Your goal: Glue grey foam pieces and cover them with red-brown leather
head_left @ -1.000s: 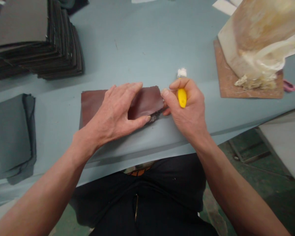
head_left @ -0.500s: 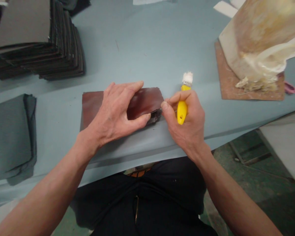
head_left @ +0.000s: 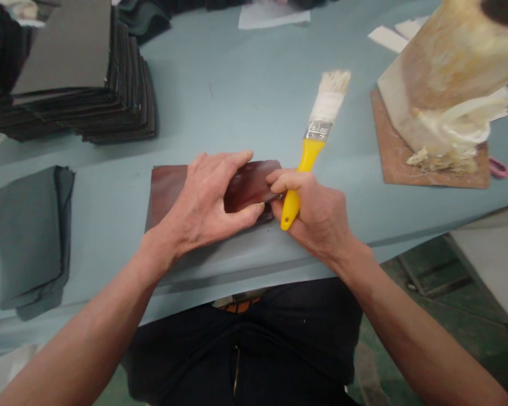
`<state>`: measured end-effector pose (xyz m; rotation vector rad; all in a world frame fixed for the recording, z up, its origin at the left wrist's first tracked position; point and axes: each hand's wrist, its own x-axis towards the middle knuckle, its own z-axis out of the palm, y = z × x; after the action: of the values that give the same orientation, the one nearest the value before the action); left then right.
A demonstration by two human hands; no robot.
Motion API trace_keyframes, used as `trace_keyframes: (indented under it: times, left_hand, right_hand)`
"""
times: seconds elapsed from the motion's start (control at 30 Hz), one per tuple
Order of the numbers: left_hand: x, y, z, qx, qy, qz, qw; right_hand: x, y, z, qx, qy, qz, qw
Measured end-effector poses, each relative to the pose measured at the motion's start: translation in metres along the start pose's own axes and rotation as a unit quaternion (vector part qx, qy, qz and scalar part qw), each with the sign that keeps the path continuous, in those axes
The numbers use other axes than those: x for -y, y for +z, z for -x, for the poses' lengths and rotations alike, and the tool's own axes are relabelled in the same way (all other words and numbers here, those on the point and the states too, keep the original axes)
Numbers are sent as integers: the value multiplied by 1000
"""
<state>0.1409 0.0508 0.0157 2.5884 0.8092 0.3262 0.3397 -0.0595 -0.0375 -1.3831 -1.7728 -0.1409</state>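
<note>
A dark red-brown leather piece [head_left: 165, 189] lies flat near the front edge of the blue-grey table [head_left: 245, 96]. My left hand [head_left: 207, 197] rests on it, fingers stretched over the top and thumb pressed at its lower right edge. My right hand [head_left: 313, 211] is closed round the yellow handle of a paintbrush [head_left: 317, 132], whose white bristles point up and away from me. The thumb and forefinger of that hand also pinch the leather's right end.
A tall stack of dark rectangular sheets [head_left: 80, 79] stands at the back left. Folded grey cloth pieces [head_left: 29, 237] lie at the left. A glue-crusted container [head_left: 449, 73] sits on a brown board [head_left: 393, 160] at the right. Paper scraps [head_left: 271, 14] lie at the far edge.
The brush has swung up so its whole head now shows, pointing away. My right hand moved left onto the leather's right end. My left hand stayed on the leather.
</note>
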Motion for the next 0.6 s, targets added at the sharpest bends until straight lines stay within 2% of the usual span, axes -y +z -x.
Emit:
trace_keyframes:
  times: [0.13,0.33,0.43,0.6]
  left_hand:
    - [-1,-2,6,-9,21,-7,1000]
    - [-3,-6,26,-55,74,-35,995]
    - [-2,-8,40,-55,73,-75,993]
    - [8,-11,68,-55,32,-123,990]
  right_hand:
    - [-4,3,-5,3,7,0,1000]
    - [-4,-1,-12,-4,6,-1,1000]
    - [-5,-2,-16,-8,4,-1,1000]
    - [-9,1,-16,-26,-1,10,1000]
